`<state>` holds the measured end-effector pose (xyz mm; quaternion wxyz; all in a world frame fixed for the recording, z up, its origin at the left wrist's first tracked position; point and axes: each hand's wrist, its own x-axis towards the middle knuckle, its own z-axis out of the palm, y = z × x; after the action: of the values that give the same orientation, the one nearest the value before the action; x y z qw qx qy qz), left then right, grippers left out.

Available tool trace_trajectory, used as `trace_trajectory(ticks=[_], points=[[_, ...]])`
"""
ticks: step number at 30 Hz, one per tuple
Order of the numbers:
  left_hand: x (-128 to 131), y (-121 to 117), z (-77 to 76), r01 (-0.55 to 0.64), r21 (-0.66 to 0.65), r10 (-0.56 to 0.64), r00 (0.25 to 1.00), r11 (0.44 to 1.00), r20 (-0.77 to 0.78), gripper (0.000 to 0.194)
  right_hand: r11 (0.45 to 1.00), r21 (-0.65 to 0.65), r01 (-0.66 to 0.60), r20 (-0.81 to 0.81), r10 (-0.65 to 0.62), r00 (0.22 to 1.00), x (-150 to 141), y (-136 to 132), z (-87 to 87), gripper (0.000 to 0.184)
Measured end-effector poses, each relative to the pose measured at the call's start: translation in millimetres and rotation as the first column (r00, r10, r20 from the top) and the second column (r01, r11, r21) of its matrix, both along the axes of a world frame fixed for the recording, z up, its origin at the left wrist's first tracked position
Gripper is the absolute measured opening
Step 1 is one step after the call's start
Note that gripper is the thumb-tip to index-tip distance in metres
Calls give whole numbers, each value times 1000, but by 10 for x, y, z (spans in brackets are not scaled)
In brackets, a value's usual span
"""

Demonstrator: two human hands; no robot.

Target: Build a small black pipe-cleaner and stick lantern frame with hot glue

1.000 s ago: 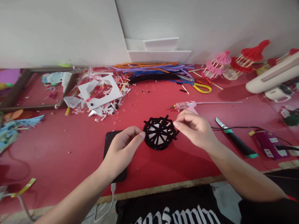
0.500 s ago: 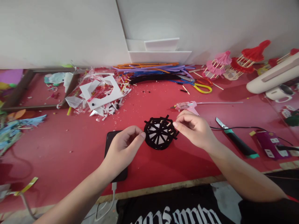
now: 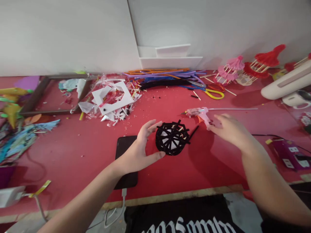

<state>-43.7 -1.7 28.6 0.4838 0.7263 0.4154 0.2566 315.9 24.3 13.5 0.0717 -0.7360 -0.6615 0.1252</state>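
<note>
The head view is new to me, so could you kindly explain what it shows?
There is no robot here. One camera worn on a person's head looks forward and down at two bare hands over a red table.

The left hand is spread, with its fingertips at the edge of a round black openwork piece. The right hand is at the handle of a pink glue gun; whether it grips it is hard to tell.

A dark phone lies partly behind the left hand. Farther back are a white board with a cut-out, coloured craft stems, yellow-handled scissors and small pink and red models.
</note>
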Motion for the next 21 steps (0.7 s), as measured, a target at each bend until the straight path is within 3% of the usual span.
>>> trace_trajectory(ticks=[4, 9, 14, 18, 21], points=[[80, 0, -28, -33, 42, 35, 998, 999, -57, 89, 1000, -1, 28, -8, -28, 1000, -74, 79, -126, 23], [163, -24, -34, -54, 166, 75, 990, 985, -120, 74, 989, 47, 139, -84, -135, 987, -167, 175, -140, 7], [199, -9, -61, -112, 176, 127, 989, 978, -72, 59, 957, 103, 273, -207, -247, 947, -151, 109, -4, 30], [238, -35, -104, -268, 134, 276, 960, 954, -42, 77, 959, 84, 271, -277, -238, 931, -194, -36, 175, 23], [266, -101, -123, -318, 72, 322, 945, 945, -63, 84, 971, 45, 233, -314, -208, 927, -248, -152, 295, 23]])
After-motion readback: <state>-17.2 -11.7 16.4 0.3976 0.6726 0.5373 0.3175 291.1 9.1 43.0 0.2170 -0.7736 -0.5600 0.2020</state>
